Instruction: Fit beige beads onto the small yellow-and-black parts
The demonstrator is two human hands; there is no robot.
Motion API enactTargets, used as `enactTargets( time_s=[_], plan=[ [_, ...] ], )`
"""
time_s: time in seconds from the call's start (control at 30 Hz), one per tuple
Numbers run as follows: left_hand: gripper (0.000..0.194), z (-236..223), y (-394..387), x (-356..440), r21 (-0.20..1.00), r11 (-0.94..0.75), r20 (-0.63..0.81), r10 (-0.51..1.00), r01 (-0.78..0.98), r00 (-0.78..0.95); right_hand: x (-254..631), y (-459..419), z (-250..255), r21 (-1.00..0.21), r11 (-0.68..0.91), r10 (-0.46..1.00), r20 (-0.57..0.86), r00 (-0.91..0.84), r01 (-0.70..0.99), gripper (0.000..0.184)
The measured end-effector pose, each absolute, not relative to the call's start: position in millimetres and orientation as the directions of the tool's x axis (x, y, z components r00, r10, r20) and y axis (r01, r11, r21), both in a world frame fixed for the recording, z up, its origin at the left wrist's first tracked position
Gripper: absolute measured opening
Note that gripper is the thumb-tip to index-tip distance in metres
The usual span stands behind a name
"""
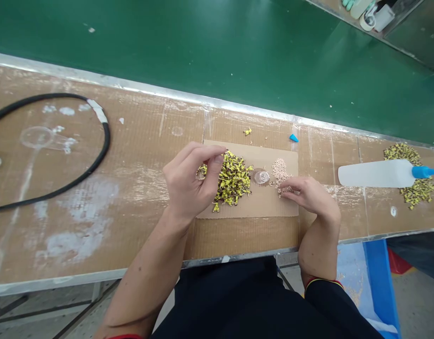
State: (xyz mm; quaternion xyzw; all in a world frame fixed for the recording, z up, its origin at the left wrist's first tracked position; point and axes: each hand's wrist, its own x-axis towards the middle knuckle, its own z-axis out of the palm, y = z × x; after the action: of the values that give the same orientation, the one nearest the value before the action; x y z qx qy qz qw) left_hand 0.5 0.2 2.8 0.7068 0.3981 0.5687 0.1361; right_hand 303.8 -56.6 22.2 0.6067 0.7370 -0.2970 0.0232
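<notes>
My left hand (189, 181) hovers over the left edge of a heap of small yellow-and-black pieces (233, 180), its fingers pinched together on one of them. My right hand (307, 194) rests on the cardboard sheet (259, 202), fingertips closed at the lower edge of a small pile of pale beads (279, 170); what they hold is too small to make out. Between the two piles sits a small clear blob (261, 177) on a brown spot.
A white squeeze bottle (375, 173) with a blue nozzle lies at the right over a second yellow-and-black heap (413, 175). A black cable loop (78, 165) lies at the left. A small blue cap (293, 138) sits behind the cardboard. Beyond the metal rail runs a green belt (217, 52).
</notes>
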Motion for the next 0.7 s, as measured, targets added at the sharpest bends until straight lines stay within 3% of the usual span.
enactTargets(
  time_s=[0.13,0.2,0.5,0.7],
  plan=[
    [0.009,1,-1,-1,0.68,-0.613,0.657,0.753,0.402,0.035,309,-54,18,-0.387,0.04,0.992,-0.093,-0.082,0.921,0.024],
    [0.01,1,-1,-1,0.687,-0.606,0.65,0.759,0.4,0.033,315,-52,16,-0.386,0.005,1.0,-0.022,-0.014,0.922,0.026],
    [0.01,0,-1,-1,0.68,-0.608,0.659,0.752,0.41,0.02,320,-45,-2,-0.43,0.044,0.983,-0.143,-0.116,0.902,0.018],
    [0.014,1,-2,-2,0.686,-0.613,0.652,0.757,0.392,0.043,314,-43,0,-0.359,0.027,0.971,-0.212,-0.11,0.933,0.016]
  ],
)
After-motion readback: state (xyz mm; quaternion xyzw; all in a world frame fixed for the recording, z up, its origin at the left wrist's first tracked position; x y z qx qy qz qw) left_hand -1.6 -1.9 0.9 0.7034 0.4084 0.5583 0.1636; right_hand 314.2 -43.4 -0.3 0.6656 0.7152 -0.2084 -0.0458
